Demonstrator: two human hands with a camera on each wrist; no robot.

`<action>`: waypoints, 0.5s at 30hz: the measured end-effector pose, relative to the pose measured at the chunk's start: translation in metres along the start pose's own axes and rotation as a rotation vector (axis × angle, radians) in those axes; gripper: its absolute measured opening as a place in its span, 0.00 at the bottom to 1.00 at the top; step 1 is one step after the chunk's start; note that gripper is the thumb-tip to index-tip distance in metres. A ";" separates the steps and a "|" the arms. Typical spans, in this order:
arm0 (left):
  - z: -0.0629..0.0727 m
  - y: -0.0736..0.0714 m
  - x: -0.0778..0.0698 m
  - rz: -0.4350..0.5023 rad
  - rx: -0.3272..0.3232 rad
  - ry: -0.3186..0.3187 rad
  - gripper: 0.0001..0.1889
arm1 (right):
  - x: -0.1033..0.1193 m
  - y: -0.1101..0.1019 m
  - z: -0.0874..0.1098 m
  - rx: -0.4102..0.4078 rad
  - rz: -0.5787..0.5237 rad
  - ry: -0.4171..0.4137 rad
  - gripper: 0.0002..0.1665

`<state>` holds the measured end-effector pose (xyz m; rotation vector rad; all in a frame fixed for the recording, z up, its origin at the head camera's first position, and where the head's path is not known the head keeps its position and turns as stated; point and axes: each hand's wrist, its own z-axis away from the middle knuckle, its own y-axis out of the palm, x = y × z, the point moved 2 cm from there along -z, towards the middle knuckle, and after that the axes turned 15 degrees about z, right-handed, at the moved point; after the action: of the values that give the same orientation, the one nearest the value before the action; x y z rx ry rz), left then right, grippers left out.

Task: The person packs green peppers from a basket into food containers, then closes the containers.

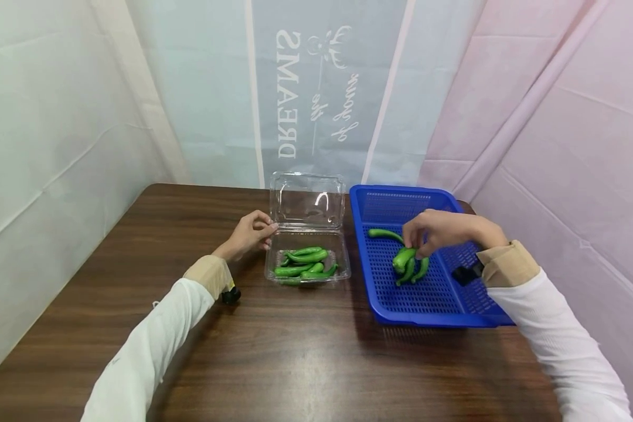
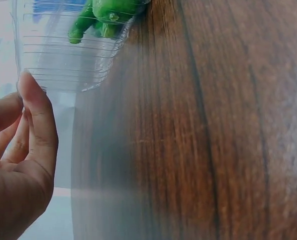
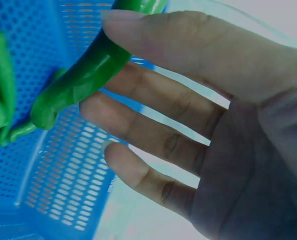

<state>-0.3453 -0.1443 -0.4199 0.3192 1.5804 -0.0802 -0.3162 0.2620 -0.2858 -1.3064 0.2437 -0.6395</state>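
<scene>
A clear plastic clamshell box (image 1: pixel 347 258) stands on the table with its lid (image 1: pixel 306 202) raised, and several green chili peppers (image 1: pixel 306 256) lie inside. My left hand (image 1: pixel 250 234) pinches the box's left edge near the hinge between thumb and fingers; the left wrist view shows this grip on the ribbed plastic (image 2: pixel 63 75). Over the blue basket (image 1: pixel 371 293), my right hand (image 1: pixel 438 230) pinches a green chili pepper (image 3: pixel 83 75) between thumb and fingers. More peppers lie on the basket's floor, one long pepper (image 1: pixel 385 234) near the back, others (image 1: pixel 421 269) below the hand.
Brown wooden table (image 1: pixel 274 363) carries both containers, with the basket close to the box's right side. A printed cloth (image 1: pixel 327 88) hangs behind the table, and pale sheets (image 1: pixel 47 146) flank it. Each wrist bears a strapped dark device (image 1: pixel 231 295).
</scene>
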 end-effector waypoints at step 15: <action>0.002 -0.003 0.005 0.034 -0.002 0.010 0.12 | 0.030 -0.033 -0.036 -0.140 0.074 -0.083 0.09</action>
<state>-0.3440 -0.1467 -0.4254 0.3449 1.5844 -0.0503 -0.3197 0.2119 -0.2588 -1.4481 0.2710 -0.5118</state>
